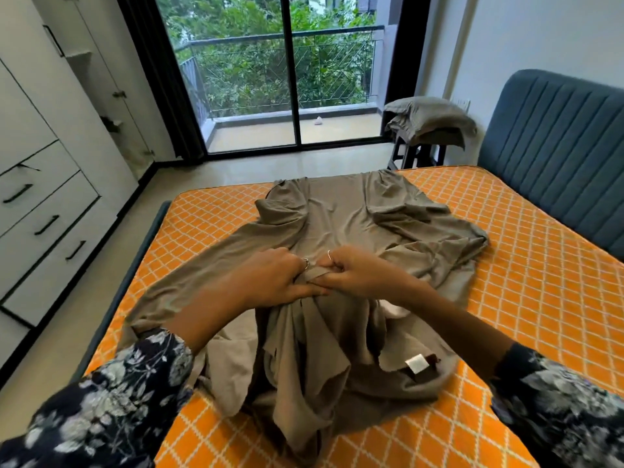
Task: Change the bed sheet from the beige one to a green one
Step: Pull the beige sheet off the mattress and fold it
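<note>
Head view: the beige sheet [341,231] is already off the mattress [506,251] and lies in a loose heap down the middle of it, running from the near edge, where its folds bunch up and spill over, toward the far edge by the balcony door [287,69]. Its long axis points straight away from the person, with one flap spread toward the left edge and a crumpled wing toward the headboard [553,153] side on the right. Both hands meet over the centre of the sheet. The left hand [273,278] and the right hand [358,275] have fingers curled round the same narrow band of cloth, likely a hem or elastic edge, pinched between them, knuckles almost touching. Neither hand is nearer; the fabric hangs directly below and stretches directly ahead of the grip. By my reading this is folding or gathering the old sheet, so the next pull would run along that long axis, drawing the far end in or parting the hands sideways. A white label [417,363] shows near the right forearm. A pillow [435,118] sits on a stool [417,156] past the far right corner. No green sheet is visible
</note>
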